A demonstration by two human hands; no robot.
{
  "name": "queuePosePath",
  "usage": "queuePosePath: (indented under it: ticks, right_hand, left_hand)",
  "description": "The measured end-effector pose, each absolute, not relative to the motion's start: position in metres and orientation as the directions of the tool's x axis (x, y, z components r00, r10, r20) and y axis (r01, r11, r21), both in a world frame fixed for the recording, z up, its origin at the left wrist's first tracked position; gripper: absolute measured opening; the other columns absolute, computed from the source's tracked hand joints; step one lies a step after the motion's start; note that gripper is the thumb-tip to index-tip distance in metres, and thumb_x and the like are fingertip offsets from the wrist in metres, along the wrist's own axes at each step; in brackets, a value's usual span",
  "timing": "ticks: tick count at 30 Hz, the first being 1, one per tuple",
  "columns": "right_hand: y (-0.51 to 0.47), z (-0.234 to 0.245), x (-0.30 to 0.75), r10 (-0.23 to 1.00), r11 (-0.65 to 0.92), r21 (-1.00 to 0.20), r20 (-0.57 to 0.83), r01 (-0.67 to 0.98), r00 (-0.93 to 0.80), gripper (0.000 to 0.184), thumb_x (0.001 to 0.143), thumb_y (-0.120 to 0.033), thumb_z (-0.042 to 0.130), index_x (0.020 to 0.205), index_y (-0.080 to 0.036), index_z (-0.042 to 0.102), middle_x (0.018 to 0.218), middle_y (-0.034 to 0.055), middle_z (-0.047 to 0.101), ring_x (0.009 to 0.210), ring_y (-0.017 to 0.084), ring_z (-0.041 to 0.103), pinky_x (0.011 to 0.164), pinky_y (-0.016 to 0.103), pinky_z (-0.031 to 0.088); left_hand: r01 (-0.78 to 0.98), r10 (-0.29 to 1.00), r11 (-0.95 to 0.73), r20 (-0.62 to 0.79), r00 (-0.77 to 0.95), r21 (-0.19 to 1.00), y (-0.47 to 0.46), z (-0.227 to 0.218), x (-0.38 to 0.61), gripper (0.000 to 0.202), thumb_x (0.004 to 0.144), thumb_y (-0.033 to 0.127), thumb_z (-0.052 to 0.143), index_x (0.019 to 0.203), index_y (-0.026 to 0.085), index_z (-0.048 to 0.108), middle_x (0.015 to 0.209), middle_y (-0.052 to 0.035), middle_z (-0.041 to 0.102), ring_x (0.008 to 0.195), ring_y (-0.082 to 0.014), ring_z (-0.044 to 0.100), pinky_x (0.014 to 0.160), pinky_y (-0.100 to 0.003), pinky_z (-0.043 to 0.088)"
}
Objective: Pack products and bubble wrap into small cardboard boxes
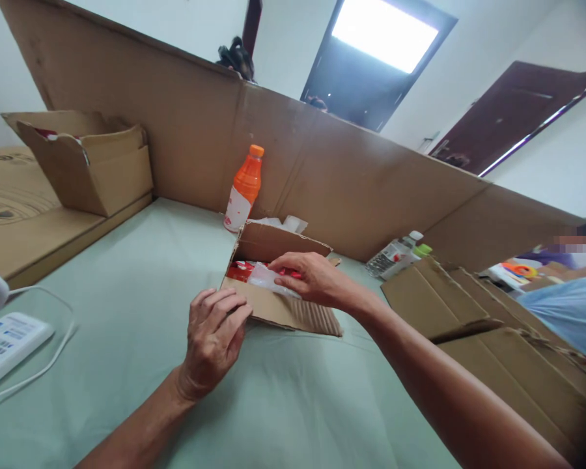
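Observation:
A small open cardboard box (293,311) lies on the pale green table (141,273), with red-and-white packets (241,269) inside. My left hand (215,335) rests against the box's near left corner, fingers curled on its edge. My right hand (312,279) reaches into the box from the right, its fingers pinching a clear plastic-wrapped packet (266,277) over the red ones.
An orange drink bottle (244,189) stands behind the box against a tall cardboard wall (351,182). Another open carton (90,163) sits at far left. Clear bottles (395,254) lie to the right beside flattened cartons (493,326). A white power strip (4,342) with cable lies at left. Another person's blue sleeve (571,312) shows at right.

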State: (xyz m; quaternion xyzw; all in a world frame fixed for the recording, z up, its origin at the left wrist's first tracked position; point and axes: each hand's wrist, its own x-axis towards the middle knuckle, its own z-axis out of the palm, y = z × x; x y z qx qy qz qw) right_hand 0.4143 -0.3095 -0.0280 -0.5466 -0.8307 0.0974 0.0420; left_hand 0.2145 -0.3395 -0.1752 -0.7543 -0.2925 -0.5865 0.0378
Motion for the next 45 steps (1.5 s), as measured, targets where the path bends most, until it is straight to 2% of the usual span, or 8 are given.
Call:
queuePosePath:
  ticks: [6, 10, 14, 17, 20, 26, 36, 45]
  right_hand:
    - [-0.307, -0.035, 0.407, 0.823, 0.418, -0.432, -0.192, 0.799, -0.534, 0.033, 0.1, -0.029, 0.044, 0.106, -0.02, 0.075, 0.099, 0.0036, 0.076, 0.087, 0.019, 0.068, 0.08, 0.031, 0.048]
    - [-0.333, -0.029, 0.434, 0.931, 0.362, -0.463, 0.22, 0.809, -0.291, 0.027, 0.093, -0.033, 0.054, 0.108, -0.022, 0.074, 0.123, 0.0069, 0.071, 0.114, 0.024, 0.064, 0.101, 0.04, 0.046]
    - [-0.383, -0.04, 0.482, 0.826, 0.211, -0.602, 0.532, 0.77, 0.189, 0.021, 0.09, -0.039, 0.061, 0.097, -0.024, 0.074, 0.114, 0.0063, 0.074, 0.113, 0.025, 0.065, 0.105, 0.044, 0.046]
    - [-0.411, -0.082, 0.503, 0.795, 0.054, -0.742, 0.437, 0.668, 0.421, 0.025, 0.088, -0.041, 0.062, 0.1, -0.022, 0.071, 0.109, 0.0086, 0.075, 0.107, 0.025, 0.067, 0.1, 0.045, 0.049]
    - [-0.415, -0.131, 0.494, 0.92, -0.018, -0.812, 0.215, 0.583, 0.328, 0.045, 0.084, -0.041, 0.063, 0.125, -0.021, 0.061, 0.123, 0.0128, 0.069, 0.108, 0.027, 0.066, 0.087, 0.043, 0.054]
    - [-0.386, -0.15, 0.462, 0.964, 0.029, -0.816, 0.177, 0.578, 0.2, 0.053, 0.082, -0.031, 0.058, 0.133, -0.019, 0.05, 0.129, 0.0125, 0.064, 0.113, 0.026, 0.061, 0.092, 0.043, 0.051]
    - [-0.517, -0.155, 0.528, 0.842, -0.148, -0.872, 0.136, 0.466, 0.521, 0.049, 0.082, -0.057, 0.067, 0.11, -0.018, 0.06, 0.111, 0.0135, 0.071, 0.085, 0.025, 0.071, 0.071, 0.035, 0.058]
    - [-0.472, -0.163, 0.479, 0.926, 0.029, -0.95, 0.143, 0.31, 0.35, 0.056, 0.085, -0.046, 0.064, 0.133, -0.021, 0.048, 0.136, 0.0143, 0.059, 0.1, 0.024, 0.068, 0.086, 0.04, 0.058]
  left_hand:
    - [0.536, 0.412, -0.786, 0.908, 0.081, 0.308, -0.338, -0.182, 0.213, 0.054, 0.085, 0.007, 0.066, 0.135, 0.025, 0.053, 0.13, -0.0131, 0.061, 0.127, -0.0288, 0.055, 0.104, -0.048, 0.045]
    - [0.534, 0.447, -0.746, 0.894, -0.041, 0.398, -0.334, -0.185, 0.212, 0.081, 0.084, 0.01, 0.069, 0.153, 0.024, 0.03, 0.15, -0.0174, 0.043, 0.139, -0.0305, 0.043, 0.111, -0.05, 0.041]
    - [0.444, 0.623, -0.666, 0.774, -0.113, 0.6, -0.331, -0.186, 0.216, 0.077, 0.087, 0.018, 0.067, 0.154, 0.025, 0.03, 0.149, -0.0167, 0.043, 0.139, -0.0312, 0.043, 0.112, -0.052, 0.041]
    - [0.329, 0.758, -0.582, 0.642, -0.113, 0.744, -0.331, -0.19, 0.22, 0.075, 0.088, 0.024, 0.065, 0.154, 0.025, 0.03, 0.149, -0.0166, 0.044, 0.135, -0.0313, 0.048, 0.11, -0.053, 0.043]
    - [0.245, 0.837, -0.511, 0.542, -0.076, 0.824, -0.326, -0.199, 0.222, 0.075, 0.087, 0.025, 0.066, 0.153, 0.026, 0.031, 0.152, -0.0155, 0.043, 0.136, -0.0311, 0.047, 0.112, -0.053, 0.041]
    - [0.1, 0.943, -0.332, 0.333, 0.004, 0.938, -0.309, -0.211, 0.227, 0.068, 0.085, 0.027, 0.065, 0.148, 0.024, 0.039, 0.141, -0.0142, 0.056, 0.126, -0.0279, 0.058, 0.104, -0.047, 0.051]
    - [0.228, 0.756, -0.6, 0.45, 0.474, 0.767, -0.425, -0.195, 0.242, 0.067, 0.082, 0.019, 0.063, 0.145, 0.027, 0.045, 0.139, -0.0128, 0.061, 0.125, -0.0291, 0.061, 0.105, -0.049, 0.053]
    - [0.286, 0.898, -0.409, 0.327, 0.293, 0.866, -0.383, -0.215, 0.207, 0.08, 0.078, 0.04, 0.074, 0.146, 0.021, 0.038, 0.147, -0.018, 0.047, 0.133, -0.0341, 0.051, 0.11, -0.057, 0.043]
